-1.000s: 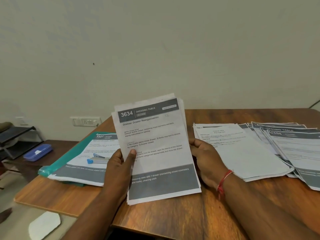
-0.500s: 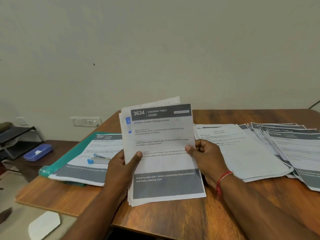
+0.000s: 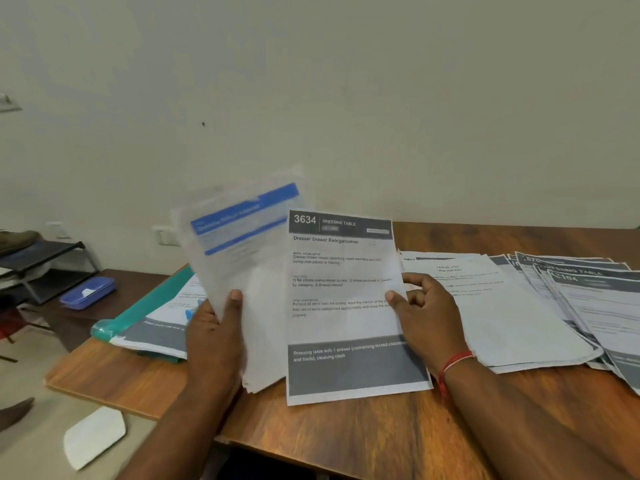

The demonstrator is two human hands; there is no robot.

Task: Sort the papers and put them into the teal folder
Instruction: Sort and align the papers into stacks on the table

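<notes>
Far left of the 3634 sheet (image 3: pixel 343 306): teal folder (image 3: pixel 149 306), flat on the table (image 3: pixel 346 431), a grey-banded page lying on it. Sorted lot not yet inside.

Just left of the 3634 sheet: left hand (image 3: pixel 214 334), fingers curled behind a thin stack (image 3: pixel 239 244), thumb pressed on its front face. The stack stands tilted with a blue-headed page on top, print blurred. Its lower right part appears to pass behind the 3634 sheet's left edge.

The 3634 sheet itself: a single page, upright, bottom edge low over the table. Cannot tell if it touches.

At the 3634 sheet's right edge: right hand (image 3: pixel 426 317), thumb on the front, fingers curled behind. A pinch at mid-height.

Right of the 3634 sheet: spread papers (image 3: pixel 519 317), fanned flat and overlapping.

Handling, as judged: office paper, near weightless and limp. A page held by one edge will likely droop away from the grip. Smooth faces slide on each other, so a loose stack splays. Best hold is mid-edge, thumb over fingers; use both side edges for the stack. Corners crease and tear easily.
</notes>
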